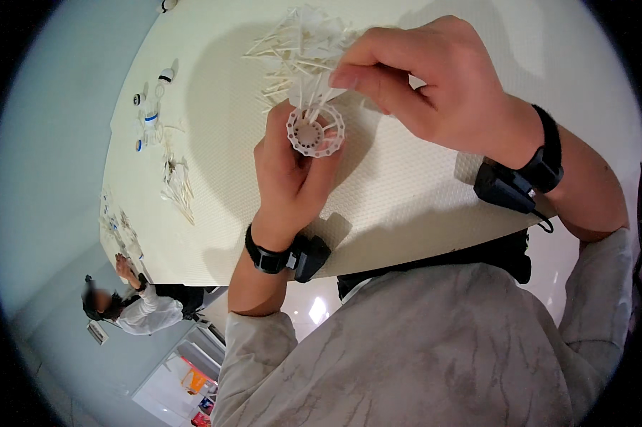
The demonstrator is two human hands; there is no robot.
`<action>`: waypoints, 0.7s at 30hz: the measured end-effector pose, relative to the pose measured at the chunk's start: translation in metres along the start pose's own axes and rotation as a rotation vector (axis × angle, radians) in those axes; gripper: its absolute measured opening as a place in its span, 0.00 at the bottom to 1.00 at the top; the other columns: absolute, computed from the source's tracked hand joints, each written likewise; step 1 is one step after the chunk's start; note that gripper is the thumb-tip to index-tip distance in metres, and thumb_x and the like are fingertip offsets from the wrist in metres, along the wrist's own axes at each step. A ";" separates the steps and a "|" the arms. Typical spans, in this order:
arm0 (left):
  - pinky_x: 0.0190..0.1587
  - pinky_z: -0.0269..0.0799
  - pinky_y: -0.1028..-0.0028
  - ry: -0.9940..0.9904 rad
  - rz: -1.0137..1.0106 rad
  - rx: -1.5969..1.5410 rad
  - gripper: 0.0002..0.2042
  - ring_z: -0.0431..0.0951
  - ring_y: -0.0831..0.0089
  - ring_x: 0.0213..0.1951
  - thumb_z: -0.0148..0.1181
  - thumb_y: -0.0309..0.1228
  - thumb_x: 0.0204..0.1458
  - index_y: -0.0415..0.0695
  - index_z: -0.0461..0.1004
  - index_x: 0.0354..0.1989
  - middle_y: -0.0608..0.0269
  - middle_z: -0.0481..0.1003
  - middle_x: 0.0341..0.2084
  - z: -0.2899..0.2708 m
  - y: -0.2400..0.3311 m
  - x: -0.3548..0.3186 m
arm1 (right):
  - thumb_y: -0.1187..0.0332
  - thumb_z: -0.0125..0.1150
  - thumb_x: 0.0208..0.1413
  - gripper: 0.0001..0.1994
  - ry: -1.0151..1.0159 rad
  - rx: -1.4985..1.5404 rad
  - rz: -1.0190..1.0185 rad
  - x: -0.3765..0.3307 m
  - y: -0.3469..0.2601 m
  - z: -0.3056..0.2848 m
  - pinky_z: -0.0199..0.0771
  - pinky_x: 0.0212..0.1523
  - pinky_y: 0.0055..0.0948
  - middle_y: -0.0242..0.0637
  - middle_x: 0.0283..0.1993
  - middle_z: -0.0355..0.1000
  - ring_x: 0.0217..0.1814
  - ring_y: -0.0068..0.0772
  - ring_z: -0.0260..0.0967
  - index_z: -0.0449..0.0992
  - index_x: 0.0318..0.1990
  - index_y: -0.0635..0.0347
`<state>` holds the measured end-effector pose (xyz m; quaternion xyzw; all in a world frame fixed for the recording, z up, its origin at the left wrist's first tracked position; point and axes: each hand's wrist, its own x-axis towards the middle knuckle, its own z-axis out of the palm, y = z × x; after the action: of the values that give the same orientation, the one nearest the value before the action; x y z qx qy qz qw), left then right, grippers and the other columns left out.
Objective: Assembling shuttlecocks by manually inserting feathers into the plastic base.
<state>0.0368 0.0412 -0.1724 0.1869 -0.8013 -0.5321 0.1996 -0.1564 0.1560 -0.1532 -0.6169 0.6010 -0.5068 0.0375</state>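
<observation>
Ring holder [315,132] face-up toward camera, sticks [303,60] fanning away.

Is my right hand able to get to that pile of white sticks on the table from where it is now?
Probably yes. The right hand hovers beside the pile of white sticks, with nothing between them, though its fingertips are pinching something above the white ring in the left hand.

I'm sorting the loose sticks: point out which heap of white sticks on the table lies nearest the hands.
The big heap of white sticks just beyond the right hand. The smaller bundle lies apart toward the table's left edge.
</observation>
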 end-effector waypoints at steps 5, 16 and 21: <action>0.34 0.70 0.78 -0.012 0.020 0.038 0.15 0.74 0.78 0.28 0.60 0.22 0.51 0.36 0.67 0.46 0.62 0.76 0.28 0.001 0.001 0.000 | 0.74 0.67 0.51 0.02 0.025 -0.101 -0.111 0.000 -0.002 -0.003 0.61 0.18 0.27 0.35 0.21 0.73 0.16 0.33 0.67 0.80 0.33 0.58; 0.36 0.70 0.78 -0.040 0.040 0.031 0.17 0.75 0.77 0.31 0.59 0.22 0.53 0.35 0.65 0.51 0.60 0.77 0.31 0.001 0.000 -0.002 | 0.73 0.66 0.53 0.03 -0.017 0.022 -0.038 -0.003 -0.003 -0.001 0.61 0.18 0.27 0.37 0.20 0.71 0.16 0.34 0.67 0.79 0.33 0.60; 0.39 0.71 0.76 -0.073 0.073 0.103 0.18 0.75 0.74 0.33 0.57 0.23 0.55 0.35 0.64 0.54 0.60 0.76 0.33 -0.001 -0.001 -0.002 | 0.73 0.65 0.56 0.03 -0.051 0.086 0.023 -0.005 -0.005 0.000 0.60 0.17 0.25 0.37 0.18 0.70 0.15 0.30 0.67 0.78 0.33 0.62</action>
<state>0.0392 0.0414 -0.1728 0.1481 -0.8406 -0.4891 0.1795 -0.1513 0.1611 -0.1531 -0.6204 0.5847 -0.5157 0.0853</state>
